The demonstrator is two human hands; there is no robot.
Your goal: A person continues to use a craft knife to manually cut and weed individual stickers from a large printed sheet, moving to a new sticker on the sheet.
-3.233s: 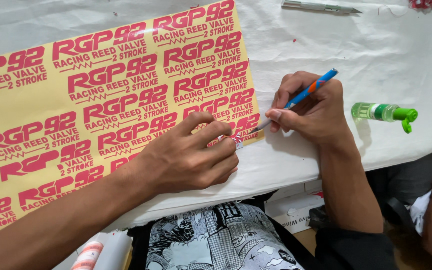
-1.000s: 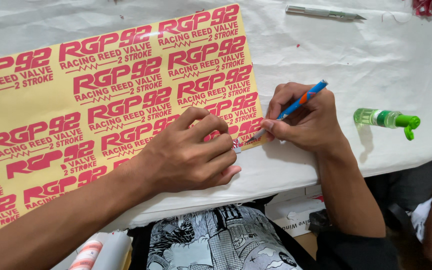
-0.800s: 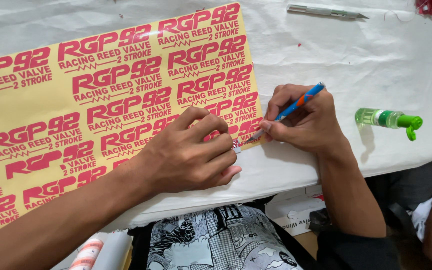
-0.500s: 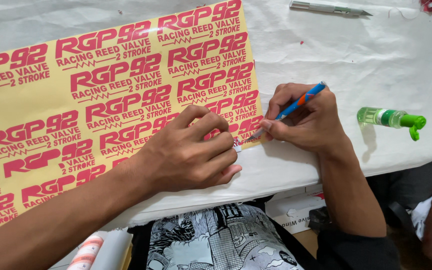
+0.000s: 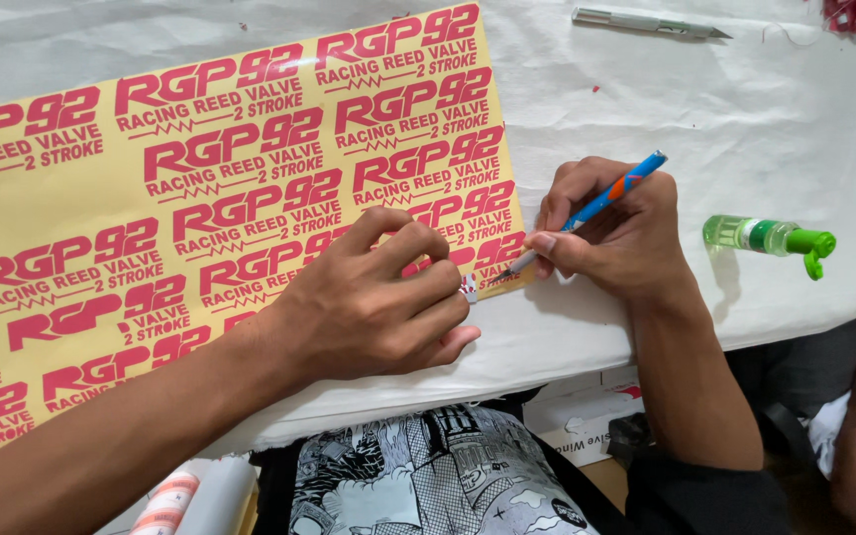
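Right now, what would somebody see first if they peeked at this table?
The big yellow sticker sheet with rows of red lettering fills the left of the white table. At its lower right corner, the left hand presses the sheet down while the right hand works a blue craft knife along the edge. A small green bottle lies to the right.

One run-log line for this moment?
left hand: pressing yellow sticker sheet | right hand: holding blue craft knife at sheet corner

A large yellow sticker sheet [image 5: 200,228] printed with rows of red lettering covers the left of the white table. Under the near edge sits a white cardboard box [image 5: 587,426] with dark print, and at near left a white, orange-banded roll [image 5: 175,500].
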